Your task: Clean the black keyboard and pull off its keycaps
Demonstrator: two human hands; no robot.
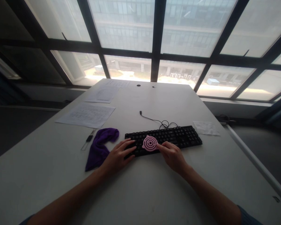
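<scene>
A black keyboard [178, 137] lies on the white table [140, 193] in front of me. My left hand [118, 156] rests flat on the keyboard's left end, fingers stretched out and apart. My right hand [172, 154] pinches the right edge of a round pink disc with ring ridges [150, 143], which sits on the keys near the keyboard's middle. A crumpled purple cloth [99, 147] lies just left of my left hand.
The keyboard's black cable [154, 120] curls behind it. Printed sheets [86, 115] lie at the far left, a small paper [206, 128] at the right. A small black clip with a metal loop [87, 140] lies beside the cloth. Large windows rise beyond the table's far edge.
</scene>
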